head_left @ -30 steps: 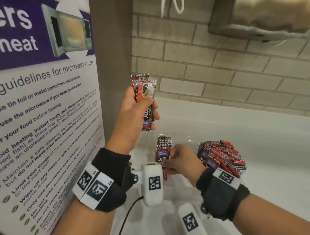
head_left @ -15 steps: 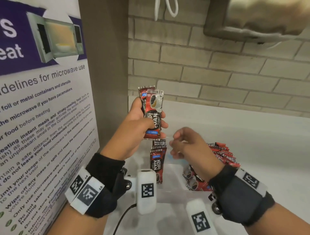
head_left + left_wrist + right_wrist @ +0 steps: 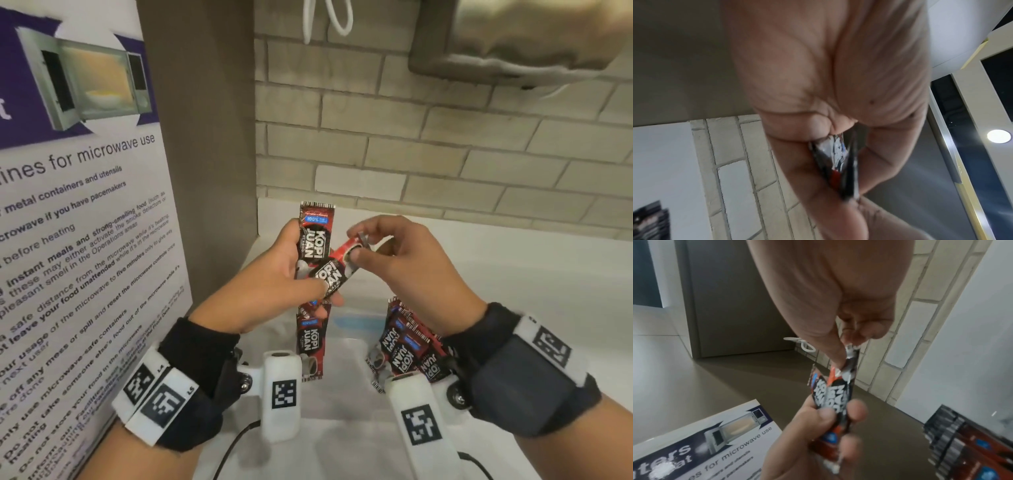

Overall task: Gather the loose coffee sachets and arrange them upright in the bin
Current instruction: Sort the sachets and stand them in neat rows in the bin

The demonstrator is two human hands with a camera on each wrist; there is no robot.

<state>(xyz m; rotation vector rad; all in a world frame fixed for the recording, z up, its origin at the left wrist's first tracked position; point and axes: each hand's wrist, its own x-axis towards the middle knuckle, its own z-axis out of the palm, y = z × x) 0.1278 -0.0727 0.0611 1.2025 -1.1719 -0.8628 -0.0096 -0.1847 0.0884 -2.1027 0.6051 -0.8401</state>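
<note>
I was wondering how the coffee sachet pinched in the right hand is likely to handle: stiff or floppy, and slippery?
Probably flexible: the tilted sachet is a thin, flat packet. Likely light, since the right hand lifts its end with a fingertip pinch while the left hand holds its lower end. Its glossy wrapper may be slippery, so it could slide against the upright sachet.

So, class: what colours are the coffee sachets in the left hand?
Red and black with white lettering on the coffee sachets, clearest in the head view.
</note>
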